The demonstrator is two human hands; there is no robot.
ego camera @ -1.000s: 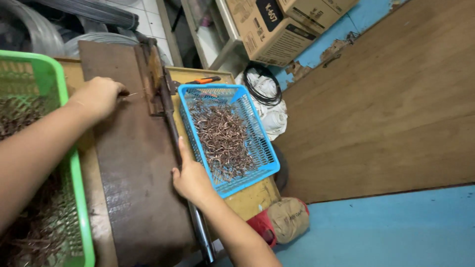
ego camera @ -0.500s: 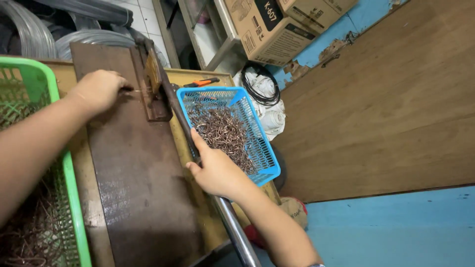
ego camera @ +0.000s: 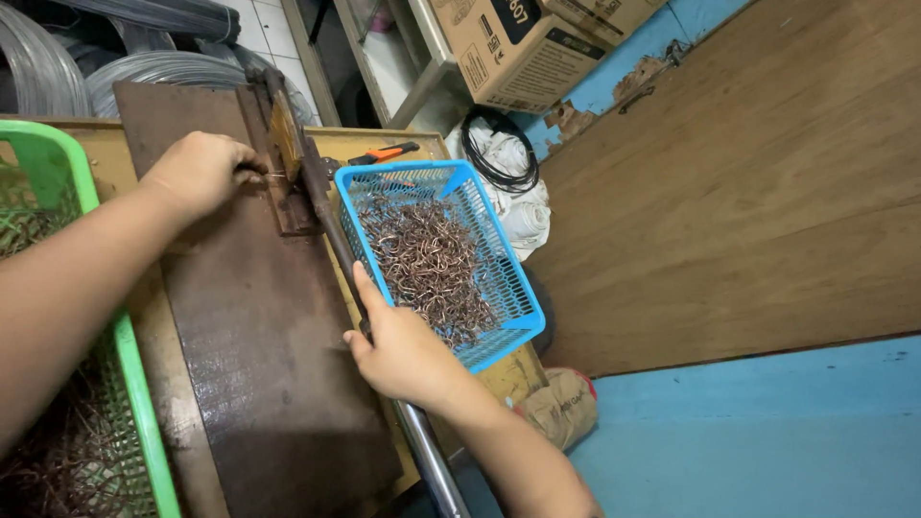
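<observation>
Steel lever bar [ego camera: 331, 225], dark and round, hinged at a rusty bracket [ego camera: 286, 158] on the far end of a brown metal plate [ego camera: 259, 355]; it runs along the plate's right edge toward you and ends in a bright pipe section [ego camera: 432, 470] near the bottom of the view. Judged heavy, stiff and smooth, likely to slip under a loose grip, so you do best taking it well down its length where leverage is greatest. Your right hand [ego camera: 403, 355] is there now, fingers curled closed around the bar, thumb laid along it. Your left hand [ego camera: 197, 173] rests at the bracket, fingers bunched tight and pinching a thin wire piece [ego camera: 269, 176] fed into the hinge; the piece itself is light, springy and small, best held close to the jaw. Just right of the bar sits a blue mesh basket [ego camera: 508, 288] holding bent coppery wire pieces [ego camera: 432, 264], touching or nearly touching the bar. Left of the plate, a green mesh basket [ego camera: 139, 422] of straight wire. Beyond: coiled grey wire [ego camera: 144, 67], an orange-handled tool [ego camera: 384, 153], a cardboard box [ego camera: 518, 48]. Against the frame half a second back, your right hand sits closer to you and the bar lies lower against the plate edge; your left hand is unchanged at the bracket.
</observation>
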